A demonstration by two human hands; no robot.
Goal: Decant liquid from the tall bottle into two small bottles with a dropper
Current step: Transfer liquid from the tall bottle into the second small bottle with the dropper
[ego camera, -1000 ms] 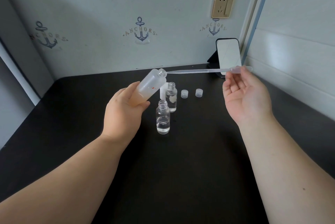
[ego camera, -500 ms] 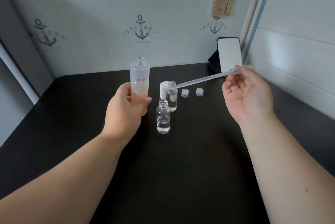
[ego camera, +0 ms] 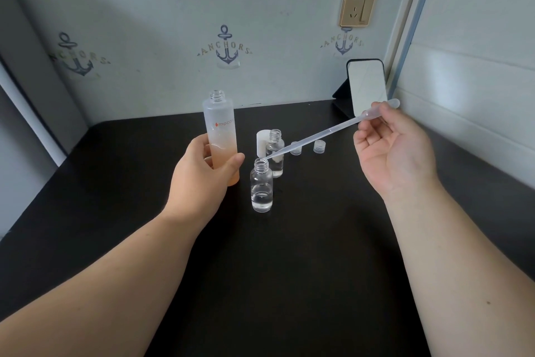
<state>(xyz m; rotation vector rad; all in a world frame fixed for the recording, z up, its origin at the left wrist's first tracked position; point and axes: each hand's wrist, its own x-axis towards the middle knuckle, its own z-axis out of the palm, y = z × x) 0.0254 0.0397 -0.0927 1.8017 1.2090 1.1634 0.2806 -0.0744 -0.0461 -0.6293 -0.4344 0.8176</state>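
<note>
Over the near small bottle [ego camera: 261, 186], the dropper [ego camera: 327, 132] tip sits at the narrow open neck, its soft bulb pinched by the right hand [ego camera: 395, 151]. A sideways wobble could spill drops onto the dark matte table [ego camera: 289, 284]. Left hand [ego camera: 199, 180] wraps the frosted, upright tall bottle [ego camera: 221, 136], uncapped and tippable.

The tall bottle [ego camera: 220, 136] is frosted, clear above and peach below, uncapped and upright, held off the worktop [ego camera: 260, 284] near its back edge. Two small clear bottles stand open just right of it: the near bottle [ego camera: 261, 185] holds a little clear liquid at the bottom, and the far bottle [ego camera: 275, 154] stands close behind it. The translucent dropper [ego camera: 327, 132] slants down leftward, its tip at the near bottle's mouth, its bulb raised toward the back right corner.
</note>
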